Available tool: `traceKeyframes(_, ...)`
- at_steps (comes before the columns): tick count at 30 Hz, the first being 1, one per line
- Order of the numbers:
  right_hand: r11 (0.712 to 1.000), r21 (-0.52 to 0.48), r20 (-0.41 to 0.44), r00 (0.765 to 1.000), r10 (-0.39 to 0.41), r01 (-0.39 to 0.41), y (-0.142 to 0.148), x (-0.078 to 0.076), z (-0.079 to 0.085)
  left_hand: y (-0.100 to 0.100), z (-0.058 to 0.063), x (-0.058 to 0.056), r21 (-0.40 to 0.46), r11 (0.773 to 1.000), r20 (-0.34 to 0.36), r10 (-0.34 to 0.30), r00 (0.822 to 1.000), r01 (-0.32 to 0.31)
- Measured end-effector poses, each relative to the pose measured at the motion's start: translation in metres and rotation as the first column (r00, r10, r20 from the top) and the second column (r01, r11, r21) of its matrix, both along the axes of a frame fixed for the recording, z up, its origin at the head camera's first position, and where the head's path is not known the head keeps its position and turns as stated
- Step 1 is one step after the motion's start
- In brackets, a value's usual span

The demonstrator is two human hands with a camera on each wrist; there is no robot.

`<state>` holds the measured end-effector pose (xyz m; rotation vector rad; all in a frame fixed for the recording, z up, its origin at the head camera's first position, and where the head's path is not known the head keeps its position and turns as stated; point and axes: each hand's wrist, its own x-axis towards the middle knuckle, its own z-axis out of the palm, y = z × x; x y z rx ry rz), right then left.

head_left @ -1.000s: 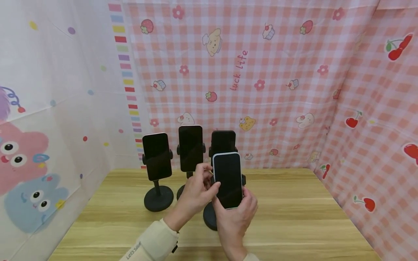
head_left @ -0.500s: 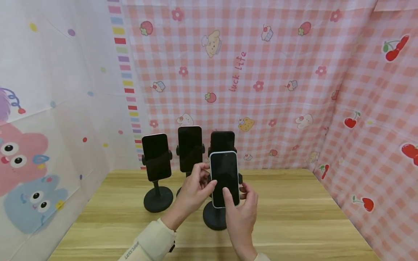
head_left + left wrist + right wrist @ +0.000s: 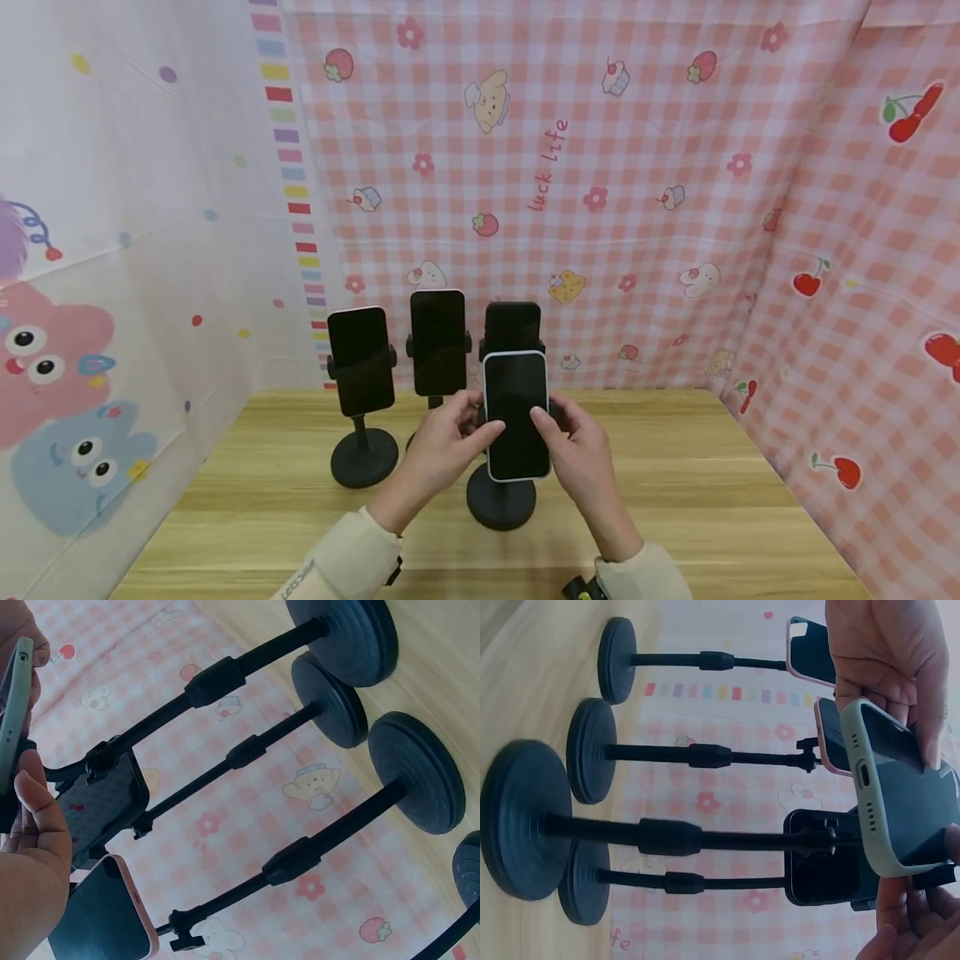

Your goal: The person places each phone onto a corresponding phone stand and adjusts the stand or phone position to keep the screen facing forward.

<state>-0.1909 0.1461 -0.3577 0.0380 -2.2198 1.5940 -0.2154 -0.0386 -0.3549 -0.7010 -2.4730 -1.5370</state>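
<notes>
A smartphone in a pale case [image 3: 517, 454] stands upright at the front phone stand [image 3: 501, 504], its dark screen toward me. My left hand [image 3: 444, 443] holds its left edge, thumb on the front and fingers behind. On the right edge my right hand [image 3: 588, 450] grips it in the same way, thumb tip on the screen. The right wrist view shows the phone's bottom edge with its charging port [image 3: 865, 775], and a black clamp piece [image 3: 934, 877] at its side. Fingers and phone hide most of the clamp in the head view.
Behind stand three more phones on black stands: a left phone [image 3: 362, 360], a middle phone [image 3: 438, 342] and a right phone [image 3: 513, 323], partly covered by the held one. The wooden table [image 3: 675, 500] ends at a pink checked cloth [image 3: 637, 242].
My right hand has moved from the phone's lower end up to its right edge, its thumb now on the screen's right side. The phone shifted slightly left; my left hand stayed at the left edge.
</notes>
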Motion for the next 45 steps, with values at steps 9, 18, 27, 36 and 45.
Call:
traceKeyframes(9, 0.998, 0.024, 0.01, 0.998, -0.057, 0.057, -0.007, -0.001, 0.001, 0.001, -0.002, -0.001, 0.048, 0.998, -0.022, 0.029, 0.999, -0.028)
traceKeyframes(18, 0.993, 0.067, -0.068, 0.994, -0.091, 0.096, -0.011, -0.003, -0.004, 0.001, -0.005, -0.003, 0.015, 0.998, -0.065, 0.057, 0.996, -0.056)
traceKeyframes(27, 0.989, 0.092, -0.064, 0.992, -0.112, 0.118, -0.012, -0.003, -0.004, 0.003, -0.004, -0.003, 0.019, 0.997, -0.05, 0.079, 0.996, -0.078)
traceKeyframes(36, 0.986, 0.109, -0.022, 0.992, -0.122, 0.124, -0.011, -0.005, 0.006, 0.004, -0.001, -0.005, 0.016, 0.997, 0.008, 0.077, 0.997, -0.077)
traceKeyframes(45, 0.985, 0.125, -0.005, 0.993, -0.115, 0.115, -0.009, -0.01, 0.009, 0.005, 0.002, -0.007, 0.02, 0.996, -0.011, 0.086, 0.996, -0.086)
